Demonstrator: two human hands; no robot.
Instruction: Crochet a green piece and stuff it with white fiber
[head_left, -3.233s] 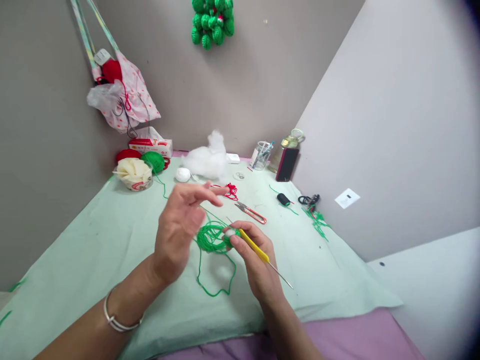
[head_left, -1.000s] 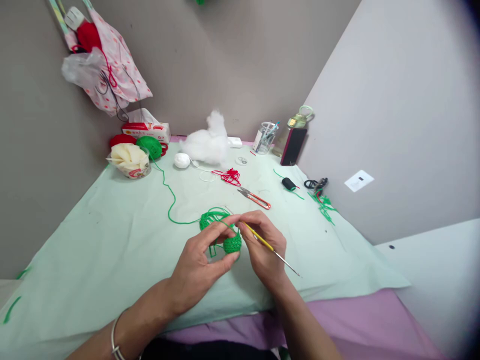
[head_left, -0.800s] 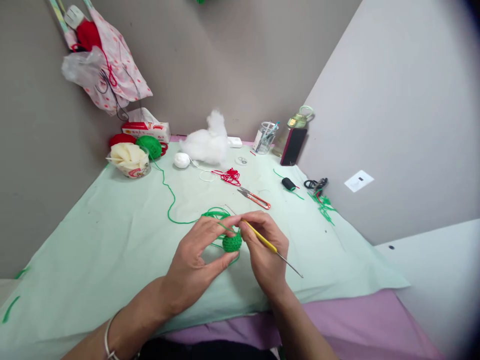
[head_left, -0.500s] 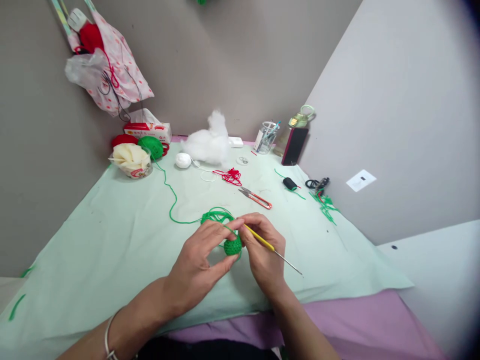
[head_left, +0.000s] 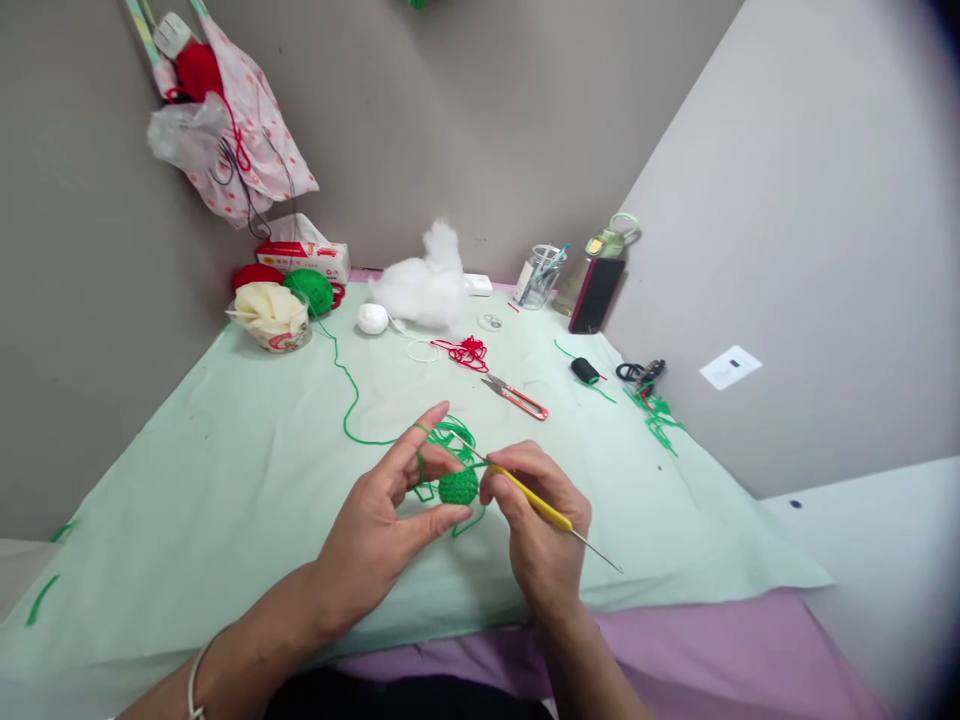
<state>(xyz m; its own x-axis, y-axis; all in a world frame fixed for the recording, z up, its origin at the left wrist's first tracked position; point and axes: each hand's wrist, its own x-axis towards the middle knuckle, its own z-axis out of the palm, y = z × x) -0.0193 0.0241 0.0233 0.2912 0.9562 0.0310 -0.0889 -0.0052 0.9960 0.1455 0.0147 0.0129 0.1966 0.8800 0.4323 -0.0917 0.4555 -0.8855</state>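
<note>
Between the thumb and fingers of my left hand [head_left: 382, 520] is a small round green crochet piece [head_left: 458, 487]. Green yarn wraps round its raised index finger. My right hand [head_left: 544, 515] grips a crochet hook [head_left: 551, 508] by its yellow handle. The hook's thin metal tip points up and left, just above the crochet piece, with a green strand running to it. Behind the fingers lies a loose heap of green yarn [head_left: 457, 430]. From there a strand runs left and back to a green yarn ball [head_left: 310, 290].
Orange-handled thread snips [head_left: 517, 397] lie beyond my hands, near tangled red yarn [head_left: 466, 353]. White stuffing [head_left: 424, 285] and a white yarn ball [head_left: 372, 319] sit farther back. At the right are a black thread spool [head_left: 585, 371], a phone [head_left: 597, 295] and a glass jar [head_left: 538, 277].
My hands have drawn slightly apart, the right one moving right and down with the hook. The left index finger has lifted, and the hook's tip now shows.
</note>
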